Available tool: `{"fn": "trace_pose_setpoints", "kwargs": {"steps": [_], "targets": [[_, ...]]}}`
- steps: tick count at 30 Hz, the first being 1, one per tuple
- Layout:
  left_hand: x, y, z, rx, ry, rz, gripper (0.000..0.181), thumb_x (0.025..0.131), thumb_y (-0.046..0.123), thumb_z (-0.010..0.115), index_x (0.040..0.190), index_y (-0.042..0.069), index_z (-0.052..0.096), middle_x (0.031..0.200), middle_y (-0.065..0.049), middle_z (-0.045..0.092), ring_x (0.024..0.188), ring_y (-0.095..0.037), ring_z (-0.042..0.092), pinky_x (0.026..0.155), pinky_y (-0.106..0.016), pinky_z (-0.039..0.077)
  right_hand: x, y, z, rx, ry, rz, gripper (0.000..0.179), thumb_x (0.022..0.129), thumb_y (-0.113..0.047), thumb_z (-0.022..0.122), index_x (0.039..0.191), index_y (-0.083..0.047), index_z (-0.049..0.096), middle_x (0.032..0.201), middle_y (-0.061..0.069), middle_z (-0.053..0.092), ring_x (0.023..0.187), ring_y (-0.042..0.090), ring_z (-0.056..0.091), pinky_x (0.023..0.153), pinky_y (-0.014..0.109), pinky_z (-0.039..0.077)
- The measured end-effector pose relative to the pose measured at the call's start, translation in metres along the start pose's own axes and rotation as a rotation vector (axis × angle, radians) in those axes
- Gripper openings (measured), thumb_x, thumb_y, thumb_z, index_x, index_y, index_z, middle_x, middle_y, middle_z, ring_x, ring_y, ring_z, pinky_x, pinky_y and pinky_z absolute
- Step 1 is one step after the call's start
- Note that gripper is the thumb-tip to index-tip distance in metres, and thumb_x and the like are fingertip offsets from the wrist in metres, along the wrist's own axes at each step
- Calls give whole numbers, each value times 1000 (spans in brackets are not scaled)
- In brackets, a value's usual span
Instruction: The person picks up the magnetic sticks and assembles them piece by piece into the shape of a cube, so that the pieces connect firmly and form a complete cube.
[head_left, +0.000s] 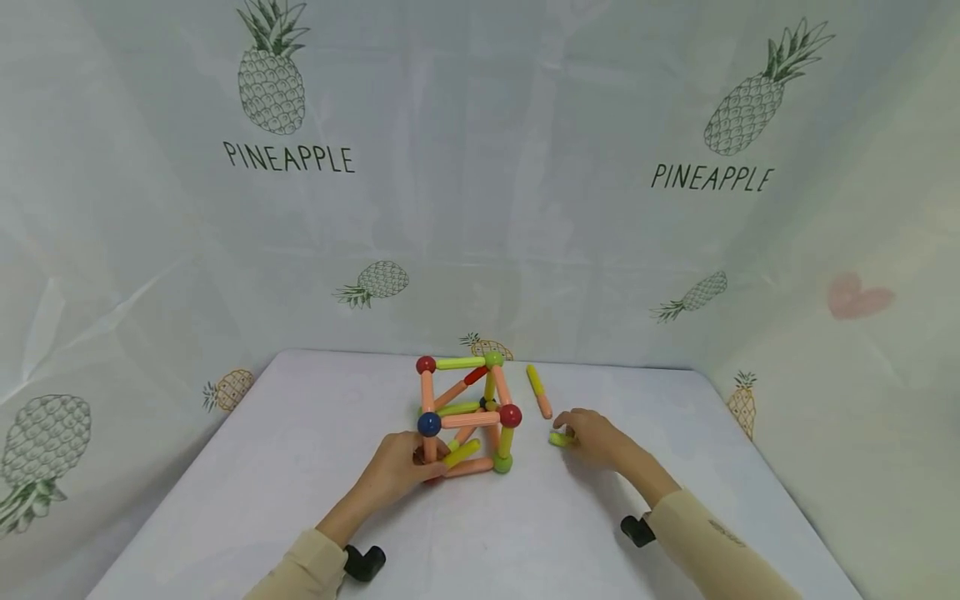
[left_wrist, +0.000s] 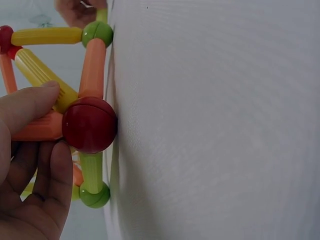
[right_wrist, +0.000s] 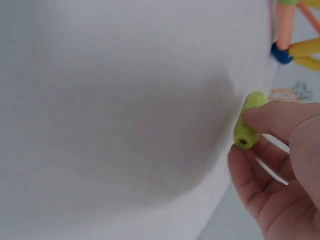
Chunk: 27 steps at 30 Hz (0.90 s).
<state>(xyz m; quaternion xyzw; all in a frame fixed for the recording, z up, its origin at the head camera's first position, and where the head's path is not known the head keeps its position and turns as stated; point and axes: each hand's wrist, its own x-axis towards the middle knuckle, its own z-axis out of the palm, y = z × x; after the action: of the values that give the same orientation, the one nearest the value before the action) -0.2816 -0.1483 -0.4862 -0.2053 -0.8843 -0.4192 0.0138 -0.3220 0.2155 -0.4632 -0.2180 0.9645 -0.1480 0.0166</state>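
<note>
A cube-like frame of magnetic rods point(head_left: 470, 421) and coloured balls stands on the table. At its lower near-left corner my left hand point(head_left: 397, 462) grips the upright orange rod point(left_wrist: 39, 126), just above a red ball point(left_wrist: 90, 125). The left thumb touches a yellow rod point(left_wrist: 42, 72) that slants out from that corner. To the right of the frame my right hand point(head_left: 596, 437) pinches a short yellow-green rod point(right_wrist: 250, 120) between thumb and fingers, low over the tabletop. Part of the red ball is hidden by the left hand in the head view.
Behind the right hand, a yellow rod point(head_left: 535, 381) and an orange rod point(head_left: 544, 407) lie end to end. The white table point(head_left: 300, 425) meets a pineapple-printed curtain point(head_left: 480, 208) at its far edge.
</note>
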Motion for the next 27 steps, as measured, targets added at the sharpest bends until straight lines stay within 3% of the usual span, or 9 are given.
{"fn": "trace_pose_setpoints", "kwargs": {"steps": [5, 8, 13, 21, 27], "targets": [[1, 1, -1, -4, -2, 0, 14, 81, 26, 81, 93, 26, 74, 87, 13, 68, 75, -9, 59, 65, -24, 52, -16, -19, -10, 99, 109, -201, 24, 84, -2, 74, 104, -15, 71, 92, -7, 61, 84, 9, 59, 73, 27, 53], [1, 2, -1, -4, 1, -5, 14, 81, 26, 81, 93, 26, 74, 87, 13, 67, 74, -9, 59, 64, -24, 52, -25, -35, -14, 181, 156, -258, 26, 86, -5, 74, 107, -19, 70, 97, -7, 59, 82, 8, 57, 69, 24, 53], [1, 0, -2, 8, -8, -2, 15, 81, 27, 82, 93, 27, 73, 85, 14, 66, 74, -9, 59, 64, -25, 52, -32, -63, -12, 288, 217, -281, 28, 87, -8, 74, 111, -21, 70, 101, -8, 60, 77, 7, 55, 66, 24, 52], [1, -3, -3, -2, -35, 15, 16, 81, 29, 81, 94, 28, 73, 85, 15, 66, 75, -10, 60, 65, -26, 52, -28, -93, 2, 315, 383, -312, 26, 80, -6, 80, 102, -17, 71, 95, -10, 64, 75, 4, 57, 65, 24, 54], [1, -3, -3, -24, -40, 10, 16, 79, 30, 82, 93, 28, 73, 86, 14, 67, 76, -10, 60, 66, -25, 52, -25, -107, 8, 335, 403, -273, 25, 79, -5, 81, 100, -17, 74, 91, -10, 64, 73, 2, 57, 63, 24, 54]]}}
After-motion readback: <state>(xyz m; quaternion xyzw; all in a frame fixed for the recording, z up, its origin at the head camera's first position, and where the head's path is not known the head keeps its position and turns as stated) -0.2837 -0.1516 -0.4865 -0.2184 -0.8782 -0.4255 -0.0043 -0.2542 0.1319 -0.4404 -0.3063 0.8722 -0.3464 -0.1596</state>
